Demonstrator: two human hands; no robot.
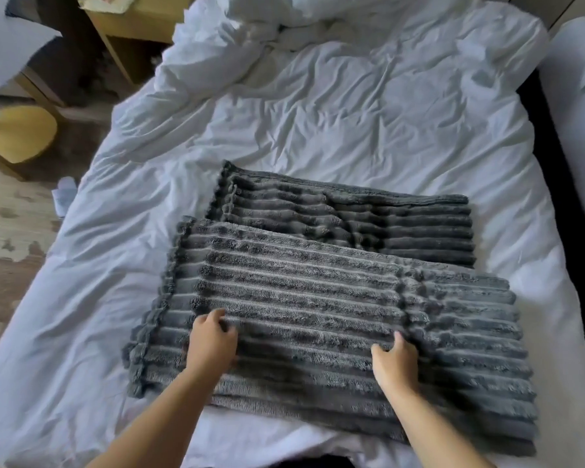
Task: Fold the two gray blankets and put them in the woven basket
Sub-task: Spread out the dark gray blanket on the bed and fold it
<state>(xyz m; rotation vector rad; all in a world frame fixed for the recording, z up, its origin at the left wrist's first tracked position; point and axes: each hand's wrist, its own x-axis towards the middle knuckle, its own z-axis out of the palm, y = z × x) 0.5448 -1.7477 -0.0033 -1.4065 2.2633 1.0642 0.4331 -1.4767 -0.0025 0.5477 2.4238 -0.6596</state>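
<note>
With both hands down on the near gray blanket point(318, 298), fingers curl into the pile. Left hand point(211, 342), 7 o'clock, grips a rib near the blanket's left edge. Right hand point(394, 363), 5 o'clock, thumb up, pinches a raised fold right of centre. The blanket is folded into a flat rectangle at the near end of the bed point(352, 113), on a wrinkled white sheet. Its far edge overlaps the far gray blanket point(385, 224), also folded flat, toward 1 o'clock. Crumpled white bedding point(267, 21) is at 12. Wooden nightstand point(125, 25) is at 11, off the bed. Yellow seat point(17, 133) is at 10.
</note>
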